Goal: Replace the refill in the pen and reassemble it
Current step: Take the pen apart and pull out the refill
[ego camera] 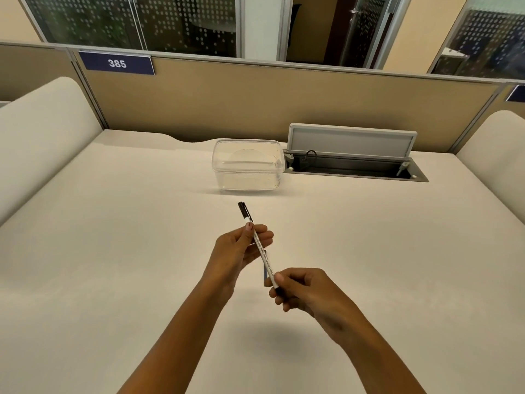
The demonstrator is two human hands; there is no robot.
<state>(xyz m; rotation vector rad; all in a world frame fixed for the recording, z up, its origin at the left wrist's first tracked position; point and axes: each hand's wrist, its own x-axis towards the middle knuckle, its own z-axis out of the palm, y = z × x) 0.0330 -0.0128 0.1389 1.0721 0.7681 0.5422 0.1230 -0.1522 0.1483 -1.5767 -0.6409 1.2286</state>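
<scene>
White-barrelled pen with black cap, being held in the air over the beige desk, both hands sharing it. Slanting from upper left to lower right, cap end pointing away toward the far side of the desk. Left hand pinching the upper barrel just below the cap, thumb on top, fingers curling behind. Right hand closing narrowly on the lower black end, thumb and fingertips pressing around it; tip itself hidden inside the grip. Something small and dark blue peeking out just beside the barrel between the 2 hands, too unclear to identify. Sitting well beyond the pen, clear plastic container, lid on. Standing propped open just to its right, grey cable-hatch flap. Hanging on the tan partition at upper left, blue plate reading 385.
</scene>
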